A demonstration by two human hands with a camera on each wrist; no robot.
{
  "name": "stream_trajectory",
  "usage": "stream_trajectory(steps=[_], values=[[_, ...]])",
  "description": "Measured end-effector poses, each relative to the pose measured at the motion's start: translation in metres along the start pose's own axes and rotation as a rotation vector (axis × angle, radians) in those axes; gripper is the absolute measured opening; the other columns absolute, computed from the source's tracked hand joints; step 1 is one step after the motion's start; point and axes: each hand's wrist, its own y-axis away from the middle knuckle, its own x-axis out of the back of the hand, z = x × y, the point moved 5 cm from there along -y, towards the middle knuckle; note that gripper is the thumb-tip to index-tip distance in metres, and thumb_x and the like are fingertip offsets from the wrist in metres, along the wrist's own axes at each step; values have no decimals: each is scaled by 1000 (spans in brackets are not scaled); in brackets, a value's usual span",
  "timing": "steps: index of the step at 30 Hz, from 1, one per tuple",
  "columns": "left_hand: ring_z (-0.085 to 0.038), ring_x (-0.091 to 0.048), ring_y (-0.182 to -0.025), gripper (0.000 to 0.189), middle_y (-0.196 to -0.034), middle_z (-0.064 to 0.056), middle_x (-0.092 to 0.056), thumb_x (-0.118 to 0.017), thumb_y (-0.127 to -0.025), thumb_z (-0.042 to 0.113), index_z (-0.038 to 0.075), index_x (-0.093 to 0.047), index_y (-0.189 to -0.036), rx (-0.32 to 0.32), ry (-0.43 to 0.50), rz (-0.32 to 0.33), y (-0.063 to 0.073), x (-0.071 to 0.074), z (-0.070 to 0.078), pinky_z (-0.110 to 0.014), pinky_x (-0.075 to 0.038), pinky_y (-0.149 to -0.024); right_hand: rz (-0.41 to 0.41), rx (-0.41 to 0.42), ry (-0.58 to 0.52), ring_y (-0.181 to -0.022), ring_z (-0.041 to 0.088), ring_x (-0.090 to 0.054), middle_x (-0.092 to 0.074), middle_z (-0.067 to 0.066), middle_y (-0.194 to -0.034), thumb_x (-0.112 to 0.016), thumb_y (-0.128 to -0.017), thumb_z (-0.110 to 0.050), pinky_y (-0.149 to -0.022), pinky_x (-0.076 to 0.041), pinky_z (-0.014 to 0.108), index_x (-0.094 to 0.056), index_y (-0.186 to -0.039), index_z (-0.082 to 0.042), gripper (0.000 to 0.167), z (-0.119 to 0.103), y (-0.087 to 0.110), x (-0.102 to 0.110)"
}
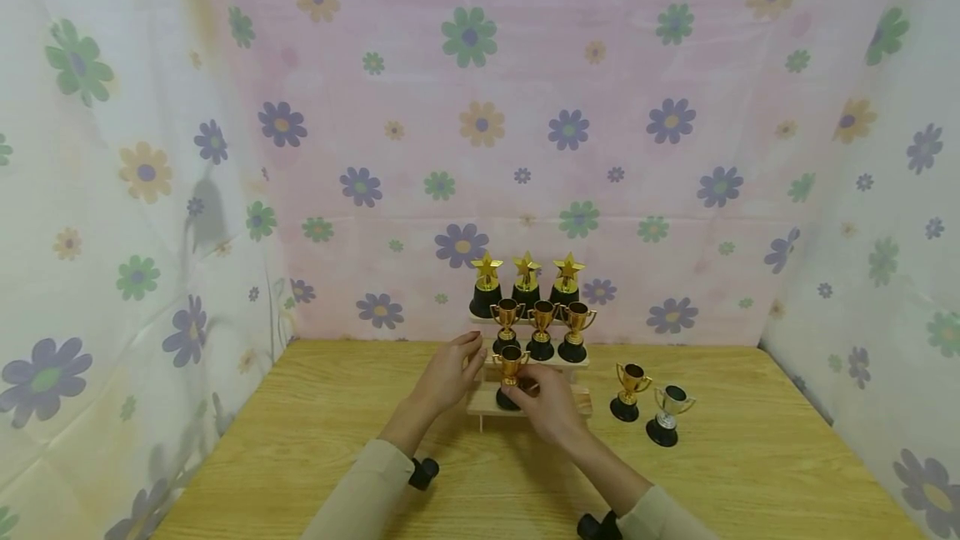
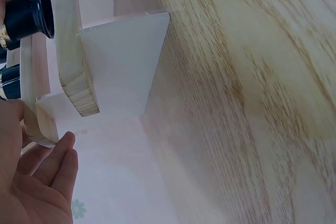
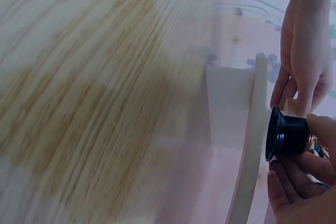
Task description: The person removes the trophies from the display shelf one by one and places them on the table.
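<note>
Head view — right hand [image 1: 552, 403] round gold trophy [image 1: 511, 362], left hand [image 1: 448, 372] apparently round shelf edge [image 2: 46, 123].

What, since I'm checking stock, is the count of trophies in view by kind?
Gold star trophies: 3
Gold cup trophies: 5
Silver cup trophy: 1
Total: 9

We see a two-handled gold trophy cup [image 1: 511, 363], black-based, near upright; it hovers just off the lowest shelf [image 1: 483, 403] of a tiered wooden stand [image 2: 76, 72].
</note>
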Motion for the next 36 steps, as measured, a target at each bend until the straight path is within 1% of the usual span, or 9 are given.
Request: stream_trajectory(steps=[7,14,18,24,28,33,36], values=[[-41,-52,-135,42,-145,-25,-55,-53,-109,23,-8,-61,-136,5,16,11,0,-1,0,-50,-44,-112,27,19,7,-90,18,-69,-75,-1,-96,-76,-95,-19,-74,-58,29,-78,-103,-9,13,0,8,12],[-42,-53,-134,41,-144,-27,-55,-54,-108,21,-9,-60,-136,-17,31,33,1,-2,-2,-51,-45,-110,37,-11,13,-94,16,-69,-74,-3,-97,-76,-95,-20,-81,-59,36,-77,-103,-13,11,2,14,22],[-42,-53,-134,41,-144,-27,-55,-54,-108,20,-9,-60,-136,-30,40,43,1,-3,-4,-51,-46,-110,51,-19,23,-95,16,-69,-74,-4,-98,-76,-95,-20,-82,-59,40,-77,-103,-12,12,3,18,27],[-41,-53,-135,41,-144,-27,-55,-54,-109,20,-9,-59,-137,-35,58,50,1,-3,-4,-51,-46,-110,61,-23,27,-92,14,-69,-73,-6,-94,-77,-94,-19,-82,-58,39,-77,-102,-15,9,3,20,34],[-39,-53,-136,41,-147,-23,-54,-53,-109,21,-6,-59,-139,-40,31,48,2,-3,-4,-49,-45,-112,63,-19,28,-90,15,-68,-73,-7,-92,-77,-94,-18,-82,-58,38,-77,-101,-16,8,4,24,39],[-35,-51,-138,41,-153,-15,-51,-51,-110,22,-1,-58,-143,-36,-7,42,7,-4,-6,-47,-43,-113,70,-57,22,-91,13,-67,-71,-9,-91,-77,-94,-20,-84,-58,39,-76,-100,-18,6,5,30,48],[-34,-50,-139,41,-154,-13,-50,-50,-110,23,0,-57,-143,-41,3,53,8,-5,-8,-46,-43,-113,72,-86,17,-92,12,-66,-70,-9,-92,-77,-94,-20,-85,-58,39,-75,-101,-18,7,7,33,55]])
